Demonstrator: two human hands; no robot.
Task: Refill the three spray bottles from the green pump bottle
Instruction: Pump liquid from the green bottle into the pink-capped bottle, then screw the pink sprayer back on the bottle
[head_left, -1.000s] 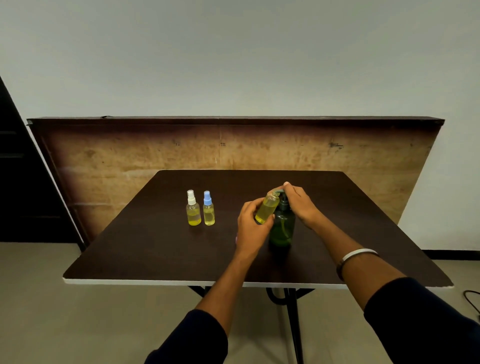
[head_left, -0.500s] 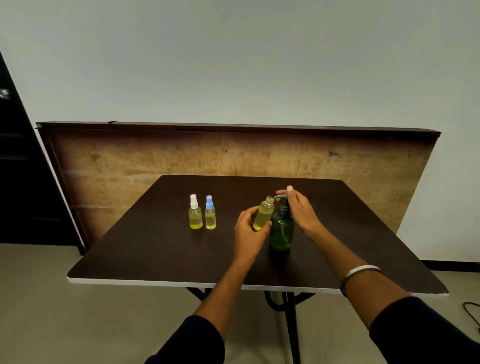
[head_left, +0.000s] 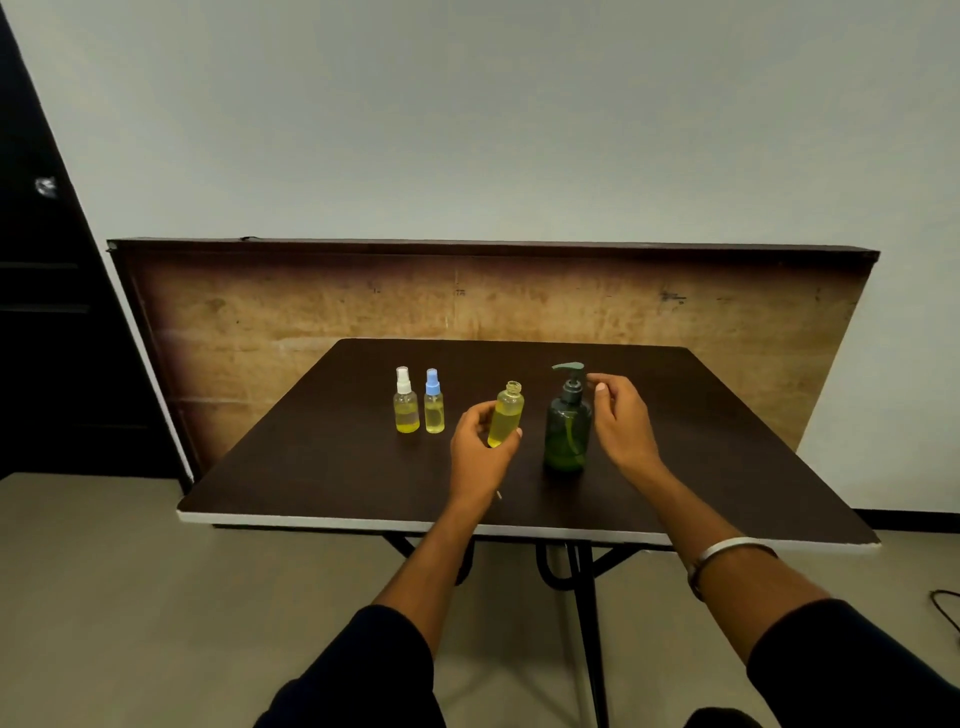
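Note:
My left hand (head_left: 480, 452) grips an uncapped small bottle (head_left: 507, 413) nearly full of yellow liquid, held slightly tilted just left of the green pump bottle (head_left: 568, 428). The pump bottle stands upright on the dark table (head_left: 311, 467), its spout pointing left. My right hand (head_left: 621, 421) hovers just right of the pump head, fingers apart, holding nothing. Two capped spray bottles stand side by side further left: a white-capped one (head_left: 405, 402) and a blue-capped one (head_left: 434, 404), both partly filled with yellow liquid.
A long wooden board (head_left: 260, 322) stands on edge behind the table. The table's near edge (head_left: 363, 522) is white. A black cable (head_left: 945, 608) lies on the floor at right. A dark doorway fills the left side.
My left hand drew the uncapped bottle left, away from the pump spout. My right hand lifted off the pump head and moved to its right side.

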